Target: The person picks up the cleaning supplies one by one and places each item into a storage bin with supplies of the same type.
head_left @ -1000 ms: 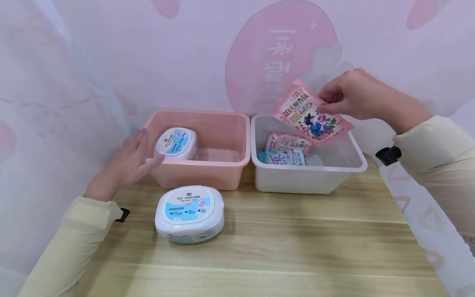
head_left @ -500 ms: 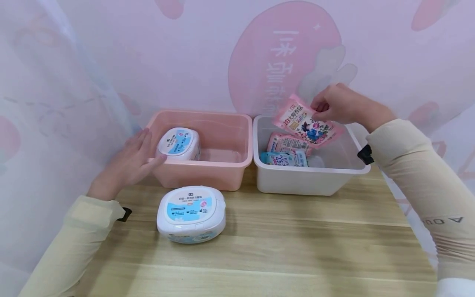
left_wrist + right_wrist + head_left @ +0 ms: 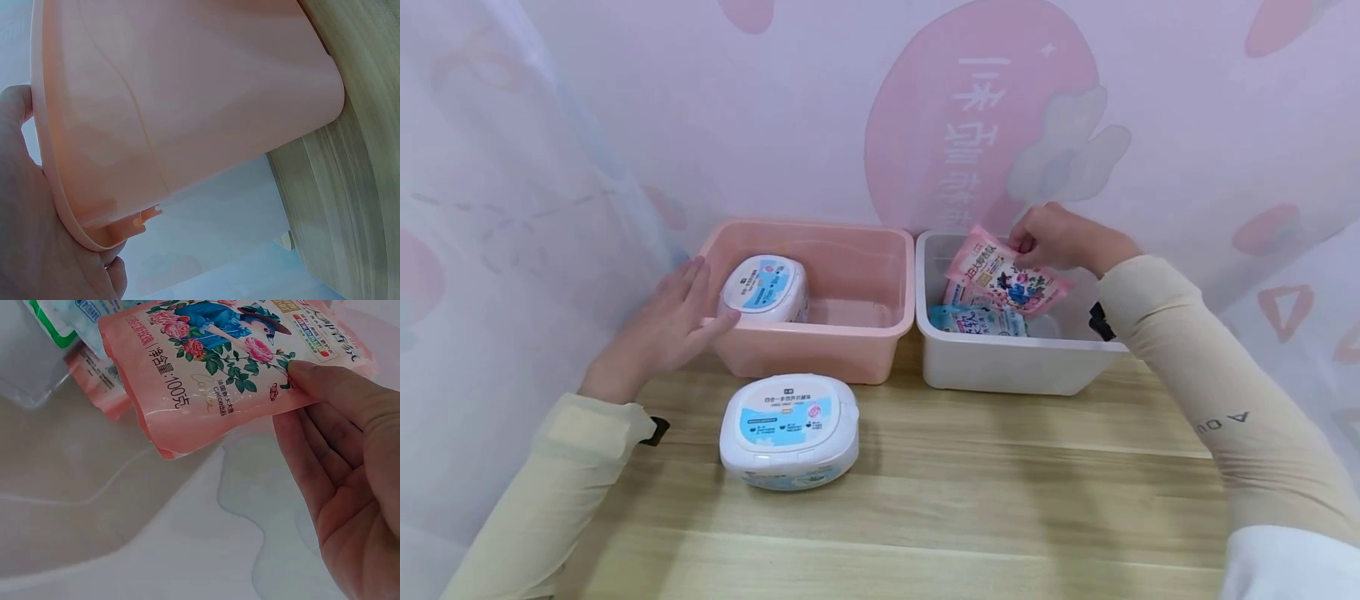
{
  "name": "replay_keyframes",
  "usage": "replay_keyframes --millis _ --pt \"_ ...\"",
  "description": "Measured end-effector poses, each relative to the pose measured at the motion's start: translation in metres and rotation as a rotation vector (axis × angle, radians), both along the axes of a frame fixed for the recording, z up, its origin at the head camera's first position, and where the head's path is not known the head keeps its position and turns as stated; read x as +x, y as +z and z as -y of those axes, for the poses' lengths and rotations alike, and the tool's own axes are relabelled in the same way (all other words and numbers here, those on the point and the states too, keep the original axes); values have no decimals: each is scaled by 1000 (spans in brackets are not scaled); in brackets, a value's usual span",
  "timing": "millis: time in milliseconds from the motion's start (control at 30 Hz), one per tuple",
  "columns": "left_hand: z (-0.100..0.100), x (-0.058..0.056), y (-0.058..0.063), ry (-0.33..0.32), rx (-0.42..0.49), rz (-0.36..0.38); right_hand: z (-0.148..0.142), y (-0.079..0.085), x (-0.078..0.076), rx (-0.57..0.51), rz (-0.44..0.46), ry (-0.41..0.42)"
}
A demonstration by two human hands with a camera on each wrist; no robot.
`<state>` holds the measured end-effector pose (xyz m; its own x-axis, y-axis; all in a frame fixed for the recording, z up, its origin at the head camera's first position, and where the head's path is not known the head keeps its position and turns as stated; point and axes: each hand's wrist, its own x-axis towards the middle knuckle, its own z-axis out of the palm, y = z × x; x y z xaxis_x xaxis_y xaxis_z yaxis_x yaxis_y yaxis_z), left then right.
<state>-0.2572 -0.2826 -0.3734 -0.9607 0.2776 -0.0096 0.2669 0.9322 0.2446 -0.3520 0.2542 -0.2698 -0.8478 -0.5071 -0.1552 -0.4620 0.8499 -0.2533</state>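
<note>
My right hand (image 3: 1063, 237) pinches a pink floral pouch (image 3: 1006, 273) by its upper edge, over and partly inside the white bin (image 3: 1007, 367). In the right wrist view, thumb and forefinger hold the pouch's edge. Beneath it, a second pink pouch (image 3: 957, 293) and a blue pouch (image 3: 976, 321) lie in that bin, partly covered. At the pink bin (image 3: 805, 358), my left hand (image 3: 662, 329) rests on the near left corner of the rim with its fingers extended. Inside stands a white lidded tub (image 3: 763, 287) with a blue label.
Another white tub (image 3: 788, 429) with a blue label stands on the wooden table (image 3: 970, 492) before the pink bin. The two bins stand side by side against a pale printed cloth backdrop (image 3: 805, 108). More cloth hangs at the left and right.
My right hand has moved down and left with the pink pouch, lowering it into the white bin over the other pouches. My left hand stays on the pink bin's corner.
</note>
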Motion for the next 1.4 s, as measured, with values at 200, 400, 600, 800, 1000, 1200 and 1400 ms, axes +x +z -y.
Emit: replay_keyframes --millis 200,400,600,800,1000,1200,1400 --pt "-3 -2 -2 -7 10 -4 2 -20 -5 24 40 -14" --pt "-8 -3 -4 -18 18 -9 0 -35 -7 74 110 -32" --pt "-8 -2 -4 -8 21 9 -6 -39 -9 91 90 -22" --pt "-6 -2 -4 -13 46 10 -11 -23 -6 102 46 -46" --pt "-5 -4 -5 -12 41 4 -28 -3 12 81 -4 -62" --pt "-4 -6 -3 -17 40 11 -47 16 34 119 -65 -93" --pt "-2 -7 -1 -19 46 21 -70 24 53 164 -85 -149"
